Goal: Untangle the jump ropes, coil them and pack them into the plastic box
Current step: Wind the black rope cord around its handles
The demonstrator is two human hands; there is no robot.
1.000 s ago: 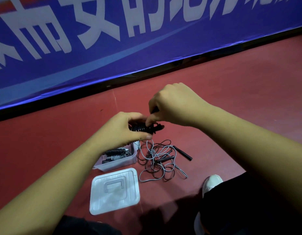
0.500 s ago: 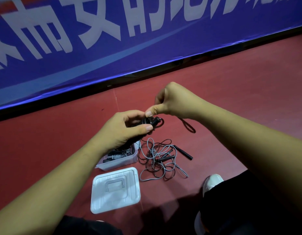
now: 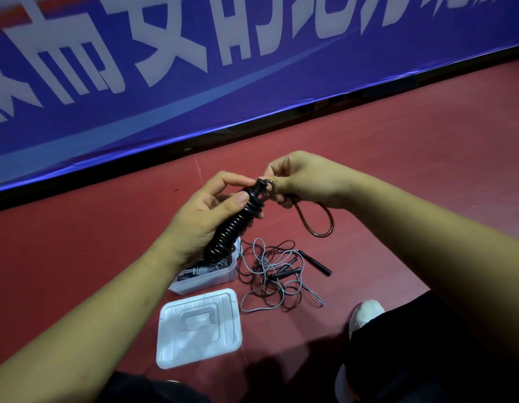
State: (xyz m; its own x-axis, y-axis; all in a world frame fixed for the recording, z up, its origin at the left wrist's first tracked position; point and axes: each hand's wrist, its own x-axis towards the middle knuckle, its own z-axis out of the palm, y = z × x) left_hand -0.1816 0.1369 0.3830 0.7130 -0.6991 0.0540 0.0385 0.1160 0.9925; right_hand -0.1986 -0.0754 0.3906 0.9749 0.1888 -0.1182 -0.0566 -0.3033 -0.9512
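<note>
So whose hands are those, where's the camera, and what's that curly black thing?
There is no robot here, just a person. The camera sits on their head and looks down, so you see their own two arms reaching out. The left hand grips a coiled black jump rope, wound tight like a spring. The right hand pinches that rope's loose end, which hangs in a loop.

On the red floor below sits a plastic box with some rope already inside. Its white lid lies off, in front of it. Beside the box is a tangled pile of ropes. The blue banner runs along the back, and a white shoe peeks in.
</note>
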